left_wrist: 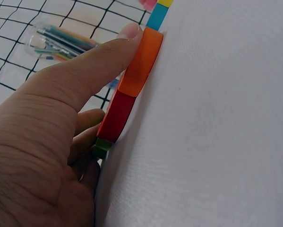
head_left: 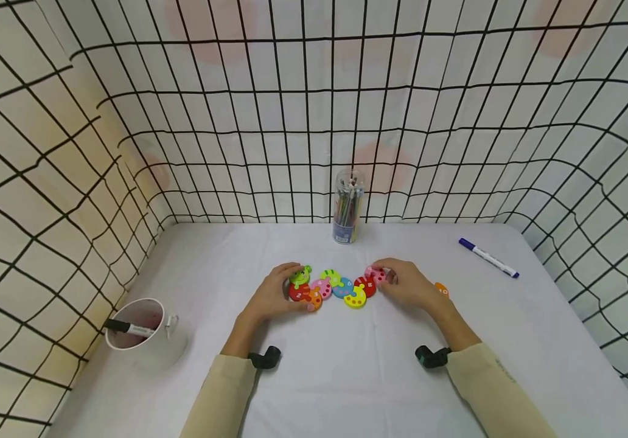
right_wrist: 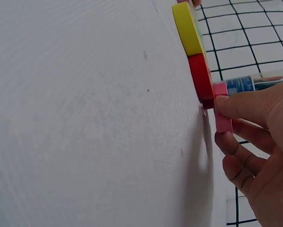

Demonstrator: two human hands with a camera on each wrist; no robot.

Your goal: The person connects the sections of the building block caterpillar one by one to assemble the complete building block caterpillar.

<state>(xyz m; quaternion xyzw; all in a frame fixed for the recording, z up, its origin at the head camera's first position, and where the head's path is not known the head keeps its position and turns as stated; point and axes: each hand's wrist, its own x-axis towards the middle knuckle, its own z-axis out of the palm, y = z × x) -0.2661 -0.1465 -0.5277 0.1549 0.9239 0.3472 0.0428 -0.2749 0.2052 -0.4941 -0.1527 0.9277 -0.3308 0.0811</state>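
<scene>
A row of colourful round wooden caterpillar puzzle pieces lies linked across the middle of the table, with a green frog-like head piece (head_left: 300, 277) at its left end. My left hand (head_left: 272, 295) holds that end, fingers around the head and thumb on the orange piece (left_wrist: 143, 61); a red piece (left_wrist: 116, 116) sits between. At the right end my right hand (head_left: 409, 285) pinches a pink piece (right_wrist: 223, 120) between thumb and fingers, right against the red piece (right_wrist: 201, 78). Yellow (head_left: 355, 297) and blue (head_left: 342, 288) pieces lie between the hands.
Beside my right wrist lies a loose orange piece (head_left: 442, 289), partly hidden. A clear jar of pencils (head_left: 348, 210) stands at the back. A blue-capped marker (head_left: 489, 258) lies at right. On the left, a white bucket (head_left: 174, 344) holds a black marker (head_left: 129, 328). Black-gridded walls (head_left: 314, 115) surround the table.
</scene>
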